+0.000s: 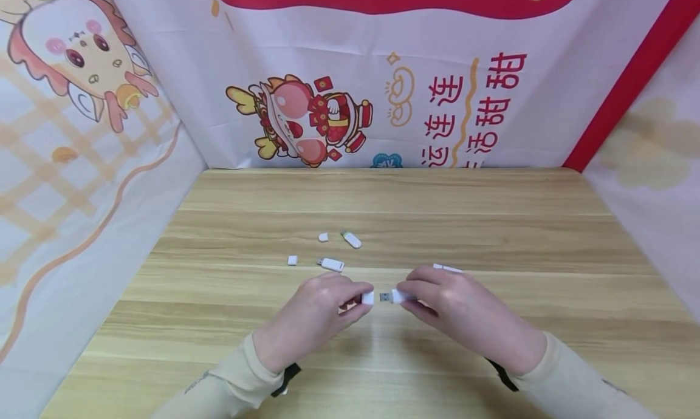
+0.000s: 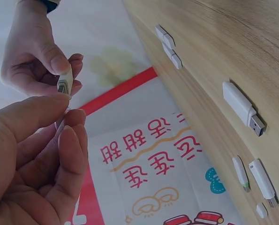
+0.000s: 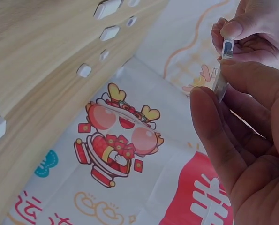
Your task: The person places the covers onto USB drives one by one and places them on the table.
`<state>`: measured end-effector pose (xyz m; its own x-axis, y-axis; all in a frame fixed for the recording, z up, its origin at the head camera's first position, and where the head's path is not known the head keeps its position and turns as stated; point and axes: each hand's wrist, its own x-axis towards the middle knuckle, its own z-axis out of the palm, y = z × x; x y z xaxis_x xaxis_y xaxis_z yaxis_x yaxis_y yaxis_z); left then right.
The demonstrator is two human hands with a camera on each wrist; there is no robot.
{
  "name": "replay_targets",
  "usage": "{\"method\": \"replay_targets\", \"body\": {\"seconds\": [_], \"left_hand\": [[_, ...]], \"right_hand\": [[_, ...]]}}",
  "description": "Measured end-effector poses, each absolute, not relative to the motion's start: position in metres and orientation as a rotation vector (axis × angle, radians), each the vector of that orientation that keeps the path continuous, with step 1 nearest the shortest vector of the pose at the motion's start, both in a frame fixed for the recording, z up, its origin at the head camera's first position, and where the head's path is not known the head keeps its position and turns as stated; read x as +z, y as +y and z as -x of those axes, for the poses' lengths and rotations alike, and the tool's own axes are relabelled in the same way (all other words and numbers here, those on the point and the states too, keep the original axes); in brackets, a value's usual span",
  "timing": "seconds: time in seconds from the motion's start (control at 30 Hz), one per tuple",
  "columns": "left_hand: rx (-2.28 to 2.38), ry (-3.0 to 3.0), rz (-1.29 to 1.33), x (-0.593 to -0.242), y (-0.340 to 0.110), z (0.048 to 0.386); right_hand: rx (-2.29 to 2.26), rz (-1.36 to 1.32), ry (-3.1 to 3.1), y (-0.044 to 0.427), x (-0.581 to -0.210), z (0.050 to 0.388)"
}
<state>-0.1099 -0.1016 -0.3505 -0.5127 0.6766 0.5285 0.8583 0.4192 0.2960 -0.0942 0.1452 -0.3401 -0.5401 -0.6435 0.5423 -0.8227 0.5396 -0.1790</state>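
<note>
My left hand (image 1: 322,303) pinches a small white cap (image 1: 367,298) between thumb and fingers. Opposite it, my right hand (image 1: 451,300) holds a white USB flash drive (image 1: 401,296), its bare metal plug pointing left at the cap. A narrow gap separates cap and plug, and both are held above the table. In the right wrist view the cap (image 3: 227,48) shows its hollow end toward the drive (image 3: 219,86). Beyond the hands lie two uncapped white flash drives (image 1: 331,265) (image 1: 351,239), one with a green band, and two loose caps (image 1: 292,260) (image 1: 323,237).
The wooden table (image 1: 383,194) ends at printed cloth walls (image 1: 350,133). Partly behind my right hand lie white flash drives (image 1: 447,268), which look capped in the left wrist view. Another uncapped drive (image 2: 240,104) shows in that view.
</note>
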Motion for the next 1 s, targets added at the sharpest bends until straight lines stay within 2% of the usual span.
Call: {"method": "replay_targets", "body": {"seconds": [1.0], "left_hand": [[-0.756,-2.346,1.336,-0.3431,-0.1005,0.1051]], "right_hand": [[0.621,-1.241,-2.304,0.1394,-0.3366,0.0921]]}}
